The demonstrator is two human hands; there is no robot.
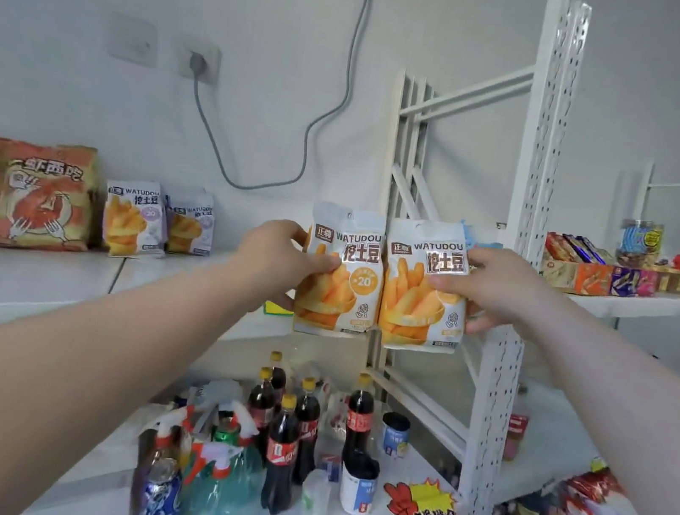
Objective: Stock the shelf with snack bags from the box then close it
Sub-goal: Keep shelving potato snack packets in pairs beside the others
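White shelf [35, 285] along a grey wall, left hand [279, 263] pinching one snack bag [342, 271], right hand [498, 289] pinching another bag [424, 288] just beside it

Both bare forearms reach forward, converging. Left hand [279, 265]: thumb across the front of the left snack bag [340, 297], fingers probably curled behind it. Right hand [497, 291]: thumb across the front of the right snack bag [414, 313], fingertips showing past its outer edge

Two white snack bags [342, 271] show orange-yellow fries. Big bags [45, 197] are orange and red. Bottles [283, 448] are dark, yellow-capped, red-labelled. The shelf [537, 155] is white.
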